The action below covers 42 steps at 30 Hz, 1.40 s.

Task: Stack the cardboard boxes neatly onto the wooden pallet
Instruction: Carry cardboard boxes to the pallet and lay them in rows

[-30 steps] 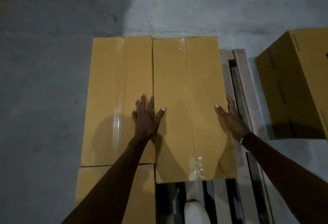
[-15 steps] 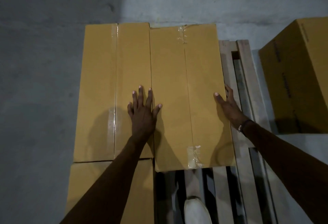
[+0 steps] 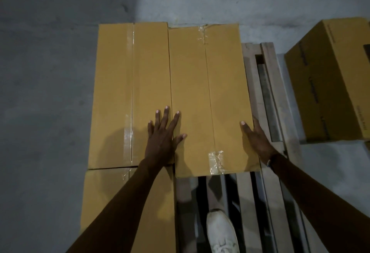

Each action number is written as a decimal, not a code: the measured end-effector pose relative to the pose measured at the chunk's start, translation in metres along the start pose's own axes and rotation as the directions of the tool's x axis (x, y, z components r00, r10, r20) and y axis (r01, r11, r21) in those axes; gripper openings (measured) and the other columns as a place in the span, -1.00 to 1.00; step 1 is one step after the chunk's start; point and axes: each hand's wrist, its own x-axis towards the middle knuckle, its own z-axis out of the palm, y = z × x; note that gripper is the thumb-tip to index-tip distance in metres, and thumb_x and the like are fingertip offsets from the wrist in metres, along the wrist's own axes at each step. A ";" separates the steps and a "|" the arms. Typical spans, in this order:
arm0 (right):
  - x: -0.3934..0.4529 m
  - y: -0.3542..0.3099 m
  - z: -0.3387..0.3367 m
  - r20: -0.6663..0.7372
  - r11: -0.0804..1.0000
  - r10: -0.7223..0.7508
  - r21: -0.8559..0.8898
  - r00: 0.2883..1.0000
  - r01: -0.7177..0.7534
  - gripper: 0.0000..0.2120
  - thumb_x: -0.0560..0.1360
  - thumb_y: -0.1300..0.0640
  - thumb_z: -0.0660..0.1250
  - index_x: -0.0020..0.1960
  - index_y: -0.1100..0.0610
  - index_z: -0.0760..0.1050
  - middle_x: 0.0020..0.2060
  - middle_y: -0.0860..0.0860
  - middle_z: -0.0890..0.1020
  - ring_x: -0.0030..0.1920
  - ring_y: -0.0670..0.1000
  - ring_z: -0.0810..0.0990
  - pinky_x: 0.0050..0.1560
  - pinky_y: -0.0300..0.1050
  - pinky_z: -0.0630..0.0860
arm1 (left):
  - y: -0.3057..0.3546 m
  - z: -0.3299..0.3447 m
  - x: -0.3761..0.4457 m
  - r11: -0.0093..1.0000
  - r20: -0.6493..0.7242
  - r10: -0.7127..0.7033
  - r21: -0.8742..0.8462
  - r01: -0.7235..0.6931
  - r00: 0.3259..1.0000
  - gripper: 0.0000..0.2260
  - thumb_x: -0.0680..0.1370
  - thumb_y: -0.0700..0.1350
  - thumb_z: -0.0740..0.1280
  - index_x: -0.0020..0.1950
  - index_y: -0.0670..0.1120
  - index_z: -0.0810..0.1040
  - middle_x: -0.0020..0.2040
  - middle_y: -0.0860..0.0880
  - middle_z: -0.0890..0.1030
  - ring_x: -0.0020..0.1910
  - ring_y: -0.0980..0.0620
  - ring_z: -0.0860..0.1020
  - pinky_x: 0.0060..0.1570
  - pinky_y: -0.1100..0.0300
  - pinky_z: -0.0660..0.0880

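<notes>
I'm squaring the right-hand cardboard box (image 3: pixel 208 100) on the wooden pallet (image 3: pixel 268 96), tight against the left-hand box (image 3: pixel 132 94). My left hand (image 3: pixel 163 138) lies flat with straight fingers across the seam between them; my right hand (image 3: pixel 257 140) presses flat on the box's outer side, grasping nothing. Best to push evenly sideways until the near edges line up, since mine overhangs nearer me. Since half a second ago, little has changed: both hands stay put, the box hardly shifted.
</notes>
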 end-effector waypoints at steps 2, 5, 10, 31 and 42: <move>-0.018 0.015 0.001 0.007 1.000 0.010 0.006 1.000 -0.010 -0.49 0.69 -0.12 0.23 0.60 -0.12 0.21 0.37 -0.08 0.52 0.30 -0.03 0.54 0.41 0.16 0.44 | 0.000 0.004 -0.017 1.000 0.043 0.009 -0.019 -0.008 0.999 -0.17 0.54 0.49 0.00 0.70 0.15 -0.15 0.69 -0.01 -0.30 0.66 -0.12 -0.34 0.58 -0.26 -0.20; -0.044 0.037 0.003 -0.024 0.999 0.038 0.036 0.999 -0.037 -0.51 0.71 -0.08 0.22 0.60 -0.07 0.23 0.41 -0.02 0.50 0.27 -0.08 0.54 0.40 0.11 0.43 | -0.001 0.005 -0.039 0.999 0.088 0.043 -0.008 -0.042 0.995 0.02 0.42 0.61 0.10 0.71 0.13 -0.19 0.67 0.00 -0.38 0.64 -0.11 -0.39 0.57 -0.22 -0.27; -0.065 0.064 0.004 -0.014 0.976 0.178 0.134 0.984 -0.174 -0.42 0.65 -0.25 0.25 0.62 -0.22 0.18 0.43 -0.08 0.46 0.39 0.11 0.47 0.22 0.30 0.56 | -0.005 0.003 -0.061 0.992 0.153 0.127 -0.047 -0.121 0.980 0.38 0.12 0.71 0.29 0.71 0.06 -0.22 0.66 -0.02 -0.40 0.63 -0.11 -0.42 0.57 -0.24 -0.29; -0.040 0.051 0.012 -0.062 0.986 0.049 0.161 0.997 -0.038 -0.56 0.70 -0.14 0.23 0.55 -0.14 0.28 0.23 -0.08 0.54 0.22 0.09 0.56 0.18 0.21 0.60 | -0.005 -0.002 -0.056 0.992 0.119 0.093 0.073 -0.102 0.989 0.06 0.44 0.23 0.55 0.72 0.04 -0.05 0.71 -0.06 -0.17 0.69 -0.16 -0.16 0.60 -0.22 -0.05; -0.037 0.049 0.009 -0.082 0.999 0.047 -0.013 0.996 -0.048 -0.41 0.69 -0.22 0.22 0.64 -0.12 0.14 0.43 0.03 0.47 0.35 0.16 0.50 0.31 0.26 0.54 | 0.001 -0.008 -0.054 0.995 0.165 0.044 0.082 -0.058 0.985 0.09 0.40 0.18 0.59 0.72 0.02 -0.03 0.71 -0.07 -0.13 0.69 -0.18 -0.12 0.59 -0.27 0.04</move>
